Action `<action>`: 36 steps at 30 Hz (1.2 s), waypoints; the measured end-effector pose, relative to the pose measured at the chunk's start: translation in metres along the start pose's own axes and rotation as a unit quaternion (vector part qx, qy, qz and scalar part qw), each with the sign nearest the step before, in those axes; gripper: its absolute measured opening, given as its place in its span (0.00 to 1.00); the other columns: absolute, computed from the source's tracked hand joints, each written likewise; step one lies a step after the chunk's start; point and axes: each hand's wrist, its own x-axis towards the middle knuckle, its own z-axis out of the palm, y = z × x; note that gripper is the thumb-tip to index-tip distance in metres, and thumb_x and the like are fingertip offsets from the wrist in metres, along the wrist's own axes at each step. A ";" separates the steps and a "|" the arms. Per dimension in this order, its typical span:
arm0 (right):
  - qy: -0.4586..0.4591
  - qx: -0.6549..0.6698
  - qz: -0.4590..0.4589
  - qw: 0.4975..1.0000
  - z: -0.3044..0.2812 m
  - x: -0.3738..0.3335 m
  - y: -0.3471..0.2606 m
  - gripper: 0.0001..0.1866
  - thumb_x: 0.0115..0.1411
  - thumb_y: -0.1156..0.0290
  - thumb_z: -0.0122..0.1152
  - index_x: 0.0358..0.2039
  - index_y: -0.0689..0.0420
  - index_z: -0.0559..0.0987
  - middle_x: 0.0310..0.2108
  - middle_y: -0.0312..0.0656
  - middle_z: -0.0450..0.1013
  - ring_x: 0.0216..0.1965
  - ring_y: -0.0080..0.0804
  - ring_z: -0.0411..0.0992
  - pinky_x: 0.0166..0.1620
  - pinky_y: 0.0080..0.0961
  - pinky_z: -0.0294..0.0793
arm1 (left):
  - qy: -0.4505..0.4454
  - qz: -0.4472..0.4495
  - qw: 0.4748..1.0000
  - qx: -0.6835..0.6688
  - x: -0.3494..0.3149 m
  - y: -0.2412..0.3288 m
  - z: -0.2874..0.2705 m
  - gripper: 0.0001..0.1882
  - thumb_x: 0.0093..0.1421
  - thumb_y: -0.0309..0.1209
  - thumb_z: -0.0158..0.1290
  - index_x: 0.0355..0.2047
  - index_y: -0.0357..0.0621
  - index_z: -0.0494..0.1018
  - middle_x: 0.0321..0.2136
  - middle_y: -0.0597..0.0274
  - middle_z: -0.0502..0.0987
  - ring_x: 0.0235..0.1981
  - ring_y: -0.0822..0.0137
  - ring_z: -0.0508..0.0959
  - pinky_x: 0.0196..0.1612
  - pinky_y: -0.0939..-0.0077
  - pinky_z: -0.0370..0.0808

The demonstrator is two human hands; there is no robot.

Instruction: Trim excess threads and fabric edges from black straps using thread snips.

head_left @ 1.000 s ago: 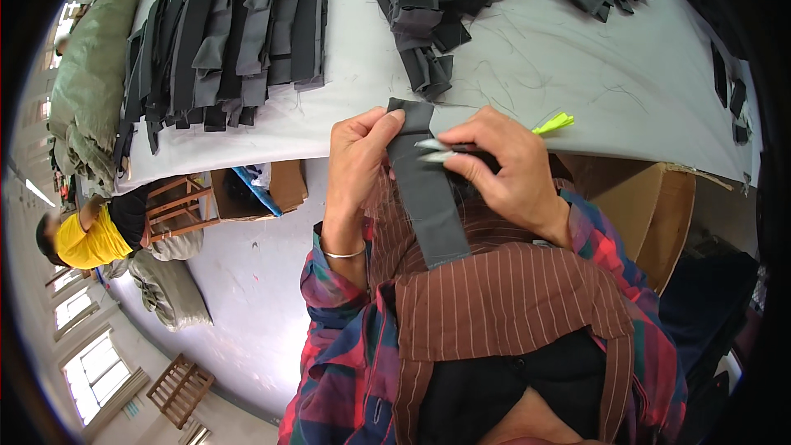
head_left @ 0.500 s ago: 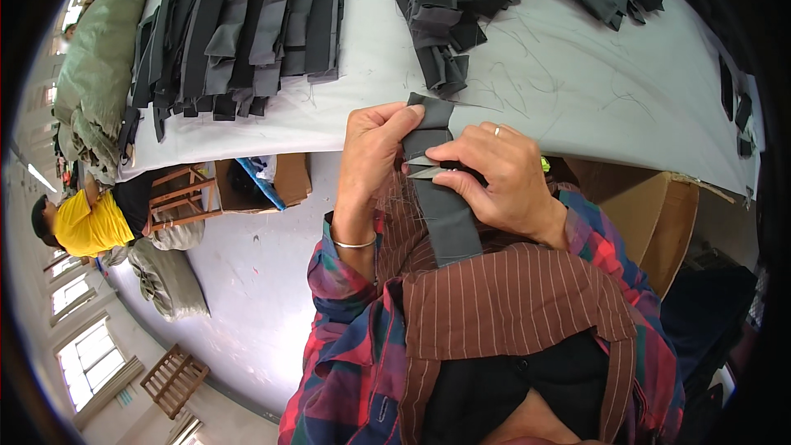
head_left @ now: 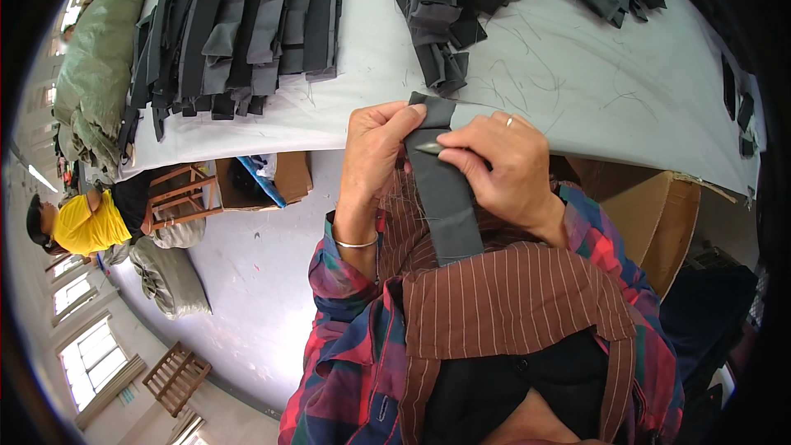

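Note:
A dark grey fabric strip [head_left: 446, 198] hangs from the near table edge toward my lap, with a cross seam near its top. My left hand [head_left: 372, 138] pinches its upper left edge between thumb and fingers. In my right hand [head_left: 504, 166], thread snips [head_left: 428, 147] are held with their pale blades together. The blade tips lie over the strip just below the seam; whether they touch it I cannot tell. The rest of the snips is hidden in my palm. Loose threads hang along the strip's left edge.
A row of grey and black strips [head_left: 247, 37] lies at the table's far left. Another heap [head_left: 449, 12] is at the back, beside scattered threads on the white tabletop [head_left: 560, 91]. A cardboard box [head_left: 651, 214] stands below right. A person in yellow [head_left: 86, 222] is at left.
The snips' blades, spread at the strip's left edge before, have come together. My right hand has shifted slightly up and right. My left hand keeps its pinch on the strip.

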 end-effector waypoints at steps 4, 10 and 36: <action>0.052 0.199 0.175 0.963 -0.002 0.006 0.008 0.08 0.52 0.69 0.66 0.32 0.55 0.79 0.22 0.36 0.72 0.23 0.27 0.69 0.28 0.23 0.67 | -0.021 0.001 1.000 -0.004 -0.002 0.000 -0.004 0.08 0.60 0.27 0.52 0.31 0.34 0.76 0.23 0.66 0.76 0.22 0.81 0.72 0.24 0.89 0.67; -0.047 0.361 0.265 0.893 -0.006 0.014 0.035 0.07 0.54 0.71 0.65 0.32 0.59 0.78 0.23 0.28 0.71 0.26 0.13 0.63 0.30 0.13 0.62 | -0.097 0.081 0.992 0.026 -0.024 -0.019 0.028 0.29 0.56 0.19 0.54 0.57 0.39 0.57 0.46 0.58 0.70 0.44 0.76 0.70 0.46 0.82 0.69; -0.231 0.384 -0.016 0.894 -0.009 -0.053 -0.006 0.07 0.46 0.79 0.67 0.25 0.57 0.77 0.46 0.46 0.75 0.37 0.34 0.77 0.38 0.22 0.74 | 0.004 -0.110 0.953 -0.283 -0.089 -0.040 0.030 0.23 0.67 0.42 0.40 0.52 0.33 0.67 0.46 0.53 0.74 0.45 0.65 0.75 0.46 0.71 0.74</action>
